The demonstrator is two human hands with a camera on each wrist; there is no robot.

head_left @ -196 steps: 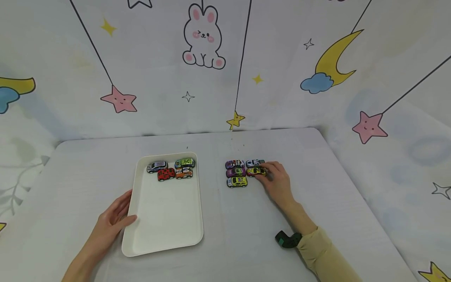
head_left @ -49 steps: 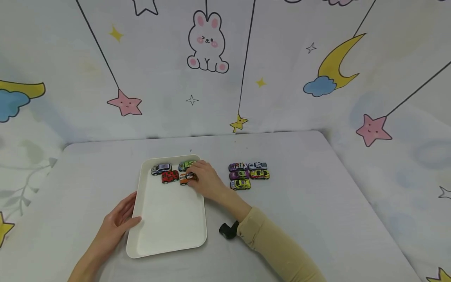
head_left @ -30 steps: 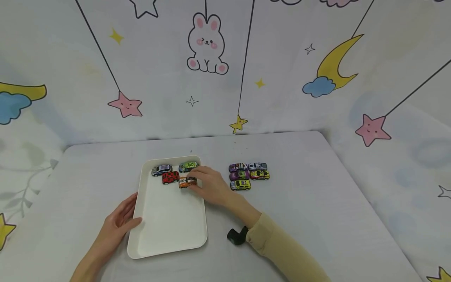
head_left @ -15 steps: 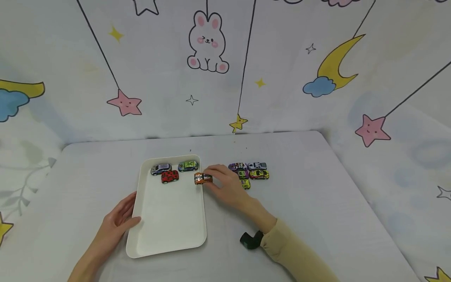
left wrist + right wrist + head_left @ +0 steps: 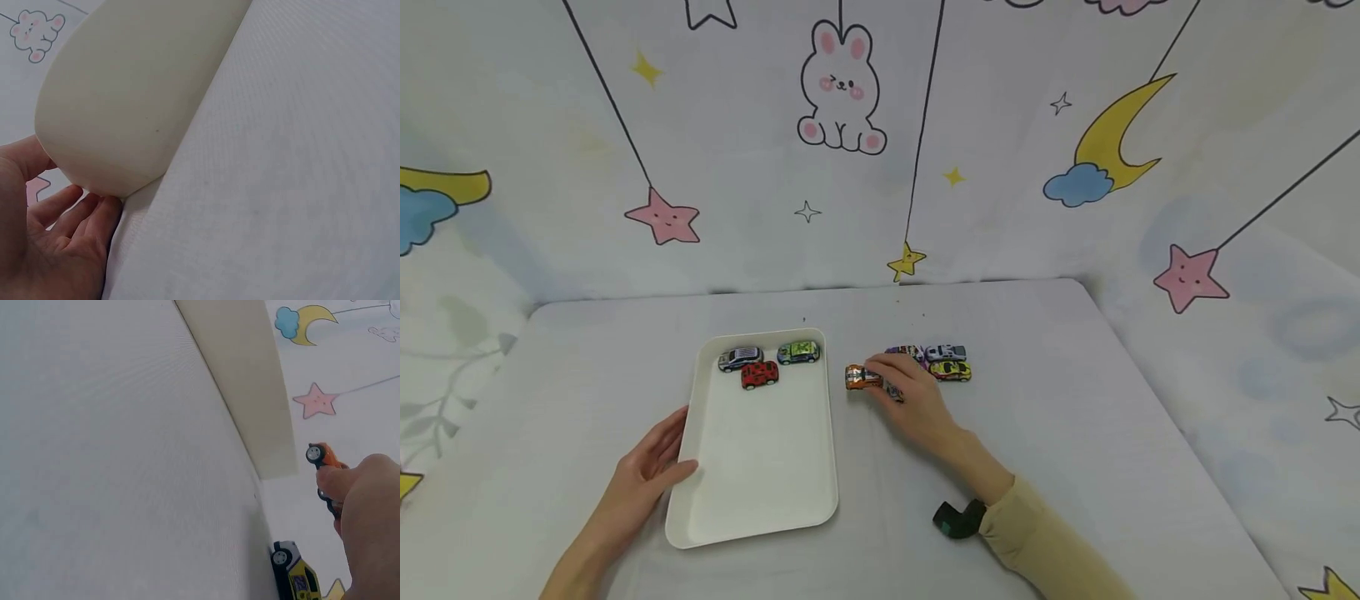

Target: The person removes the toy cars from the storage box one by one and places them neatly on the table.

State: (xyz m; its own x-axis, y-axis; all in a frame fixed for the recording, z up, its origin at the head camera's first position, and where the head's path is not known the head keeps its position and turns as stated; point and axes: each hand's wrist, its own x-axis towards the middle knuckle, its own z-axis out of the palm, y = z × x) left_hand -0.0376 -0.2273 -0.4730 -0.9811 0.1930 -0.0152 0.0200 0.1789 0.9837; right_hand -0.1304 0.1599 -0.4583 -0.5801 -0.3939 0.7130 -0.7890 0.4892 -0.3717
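My right hand [image 5: 917, 410] pinches an orange toy car [image 5: 859, 377] between thumb and fingers, just right of the white tray [image 5: 760, 467]. In the right wrist view the orange car shows wheels sideways, raised above the table surface. My left hand [image 5: 640, 479] grips the tray's left side, thumb over the rim and fingers along the outer wall. Inside the tray's far end sit a silver-blue toy car [image 5: 741, 358], a green toy car [image 5: 798, 352] and a red toy car [image 5: 760, 374] with black spots. The right hand partly covers the group of cars on the table.
Right of the tray, a white-blue toy car [image 5: 946, 353], a red-yellow toy car [image 5: 951, 371] and a purple-white toy car [image 5: 907, 352] stand close together. A yellow toy car [image 5: 297, 575] shows in the right wrist view. A patterned cloth backdrop [image 5: 737, 150] rises behind the table.
My right hand has taken the orange car from the tray's upper right and carried it rightward over the rim. The left hand has stayed on the tray.
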